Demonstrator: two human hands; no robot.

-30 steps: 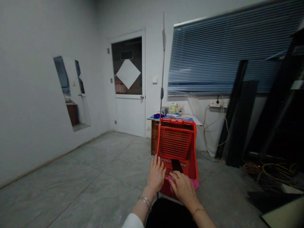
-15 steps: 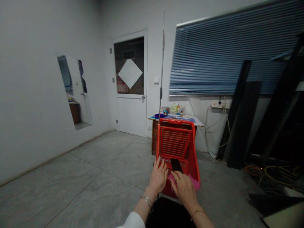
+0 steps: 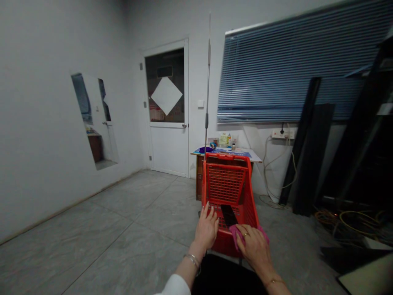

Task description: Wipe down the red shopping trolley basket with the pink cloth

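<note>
A red plastic shopping cart (image 3: 227, 184) stands on the floor right in front of me. My left hand (image 3: 206, 230) rests on its near rim with the fingers stretched out flat. My right hand (image 3: 254, 247) presses a pink cloth (image 3: 237, 233) against the right part of that rim, fingers curled over the cloth. A flat black object (image 3: 228, 214) lies inside the cart between my hands. A thin metal pole (image 3: 207, 98) rises upright from the cart's left side.
A small wooden table (image 3: 227, 157) with bottles and a purple item stands behind the cart, below blue window blinds (image 3: 288, 69). A white door (image 3: 167, 110) is at the back. Dark panels (image 3: 310, 143) lean at right, cables (image 3: 350, 221) on the floor. Grey tiled floor extends left.
My right hand has slid the pink cloth to the right along the cart's near rim. My left hand has stayed on the rim.
</note>
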